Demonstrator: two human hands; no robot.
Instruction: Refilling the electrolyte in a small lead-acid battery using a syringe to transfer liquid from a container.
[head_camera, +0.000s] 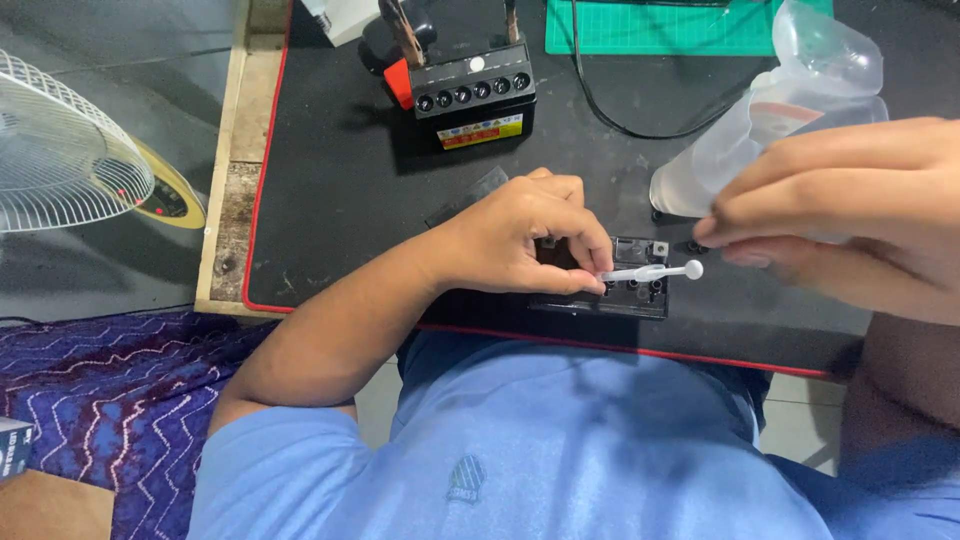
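Observation:
My left hand (525, 235) rests on a small black battery (640, 292) lying near the front edge of the black mat (330, 200) and pinches a thin white tube with a round end (655, 271) over the battery's row of holes. My right hand (850, 215) grips a clear plastic squeeze bottle (770, 120), tilted down toward the battery; its tip is hidden behind my fingers. A second black battery (475, 95) with several round openings on top and a red and yellow label stands at the back of the mat.
A green cutting mat (660, 30) lies at the back with a black cable (620, 115) looping in front of it. A white fan (60, 145) stands on the floor to the left. Purple patterned cloth (100, 400) lies at lower left.

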